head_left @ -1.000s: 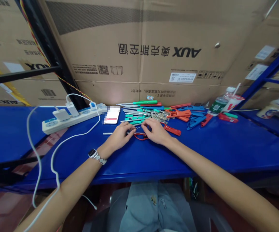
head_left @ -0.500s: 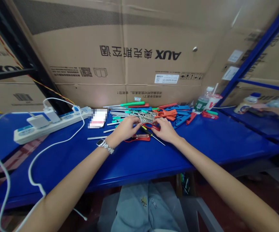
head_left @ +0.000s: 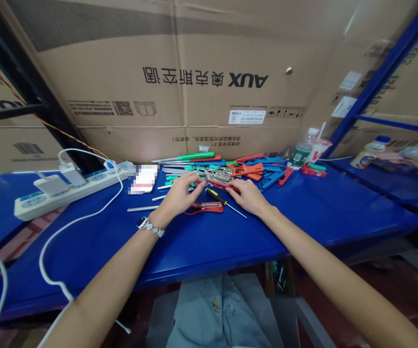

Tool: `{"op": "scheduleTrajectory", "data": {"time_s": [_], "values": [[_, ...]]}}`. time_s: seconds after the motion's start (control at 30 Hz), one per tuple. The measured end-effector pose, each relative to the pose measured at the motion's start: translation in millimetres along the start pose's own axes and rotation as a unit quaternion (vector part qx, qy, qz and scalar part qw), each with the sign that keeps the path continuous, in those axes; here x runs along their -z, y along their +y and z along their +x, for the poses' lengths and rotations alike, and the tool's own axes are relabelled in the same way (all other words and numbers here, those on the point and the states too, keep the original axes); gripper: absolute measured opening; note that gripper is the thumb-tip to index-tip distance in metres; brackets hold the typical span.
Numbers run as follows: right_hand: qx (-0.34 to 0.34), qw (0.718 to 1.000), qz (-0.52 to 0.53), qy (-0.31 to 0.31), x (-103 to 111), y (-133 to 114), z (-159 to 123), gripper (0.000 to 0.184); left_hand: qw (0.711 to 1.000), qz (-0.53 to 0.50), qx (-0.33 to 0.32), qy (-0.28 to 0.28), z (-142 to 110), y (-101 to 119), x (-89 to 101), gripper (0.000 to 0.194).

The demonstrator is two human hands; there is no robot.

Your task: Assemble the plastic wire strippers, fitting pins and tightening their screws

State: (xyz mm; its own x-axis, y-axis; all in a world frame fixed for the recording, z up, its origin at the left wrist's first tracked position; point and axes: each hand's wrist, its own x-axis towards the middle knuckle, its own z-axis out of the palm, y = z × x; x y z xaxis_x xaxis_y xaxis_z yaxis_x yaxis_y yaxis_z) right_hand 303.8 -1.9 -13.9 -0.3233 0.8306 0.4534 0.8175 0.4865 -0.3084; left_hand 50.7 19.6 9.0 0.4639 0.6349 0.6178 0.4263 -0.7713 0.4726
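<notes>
Between both hands, above the tool pile, stretches a slim red plastic piece [head_left: 216,183]; its exact kind is too small to tell. My left hand [head_left: 184,191] pinches its left end between thumb and fingers. At the right end, my right hand [head_left: 248,195] grips it with closed fingers. A screwdriver [head_left: 216,195] with a black and yellow handle lies just below, its thin shaft pointing toward the lower right. Beside it rests a red plastic part [head_left: 212,208] with metal in it. Behind the hands are small metal parts [head_left: 218,173], partly covered by my fingers.
Orange clip-like parts [head_left: 248,170] and blue ones [head_left: 271,179] are heaped at the right. Green-handled rods [head_left: 196,156] lie at the back. A power strip [head_left: 81,189] with white cables sits left; a bottle [head_left: 299,153] and cup [head_left: 319,151] stand right. Cardboard [head_left: 201,38] rises behind.
The red piece has turned and straightened into a nearly level strip between my hands. My hands have drawn slightly apart, uncovering the screwdriver's handle. The view has shifted a little.
</notes>
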Motion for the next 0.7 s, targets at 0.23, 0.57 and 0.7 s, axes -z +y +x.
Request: {"op": "scheduleTrajectory", "data": {"time_s": [0.23, 0.57, 0.7], "values": [[-0.006, 0.976, 0.215, 0.039, 12.7, -27.5, 9.9, 0.027, 0.997, -0.017, -0.028, 0.073, -3.6, 5.3, 21.2, 0.019], [-0.077, 0.915, 0.39, -0.073, -12.6, -58.8, 34.3, 0.032, 0.998, 0.014, -0.035, -0.053, -20.4, -5.3, 46.9, 0.034], [-0.05, 0.932, 0.355, -0.053, -11.0, -59.4, 32.1, 0.028, 0.997, 0.035, -0.028, -0.061, -21.3, -4.8, 48.6, 0.031]]}}
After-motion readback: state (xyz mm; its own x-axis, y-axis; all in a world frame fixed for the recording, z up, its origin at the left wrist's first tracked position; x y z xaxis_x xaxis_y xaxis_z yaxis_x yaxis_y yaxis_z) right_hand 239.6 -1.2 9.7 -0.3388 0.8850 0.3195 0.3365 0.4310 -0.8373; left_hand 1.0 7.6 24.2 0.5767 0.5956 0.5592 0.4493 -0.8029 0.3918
